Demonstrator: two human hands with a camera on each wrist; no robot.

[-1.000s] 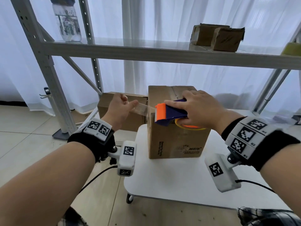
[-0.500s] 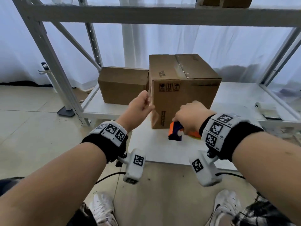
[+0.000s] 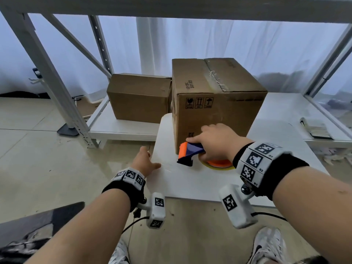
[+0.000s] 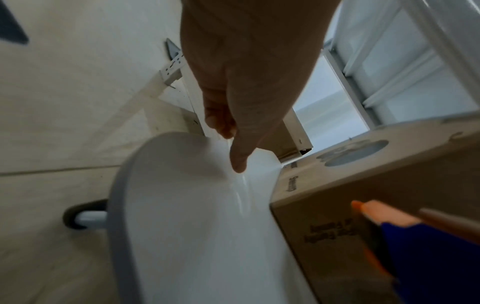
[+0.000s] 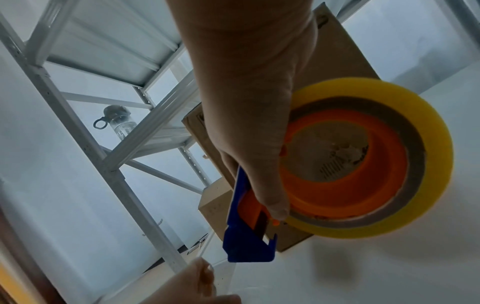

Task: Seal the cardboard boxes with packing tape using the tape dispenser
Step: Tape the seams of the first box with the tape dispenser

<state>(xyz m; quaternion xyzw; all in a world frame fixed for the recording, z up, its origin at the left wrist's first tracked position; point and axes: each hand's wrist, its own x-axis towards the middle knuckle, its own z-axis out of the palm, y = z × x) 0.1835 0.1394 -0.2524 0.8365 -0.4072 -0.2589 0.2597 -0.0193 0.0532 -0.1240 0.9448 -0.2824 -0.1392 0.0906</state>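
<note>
- The box (image 3: 215,103) stands on the white tabletop (image 3: 190,180) at about 12 o'clock from the person. Its top seam carries torn old tape and looks not yet freshly sealed.
- The dispenser (image 3: 190,153) sits low at the box's near face, at 6 o'clock of it, with its roll (image 5: 363,156) just above the tabletop. The right hand (image 3: 217,143) grips it, fingers curled over the body and the thumb (image 5: 272,205) under the roll.
- A clear strip seems to run from the blade to the left hand (image 3: 144,162) at 9 o'clock; its fingers (image 4: 239,156) seem to pinch the end at the tabletop's edge.
- Risk: the slack strip could fold on itself or stick to the tabletop.
- Risk: starting this low, the tape may land skewed and miss the seam.
</note>
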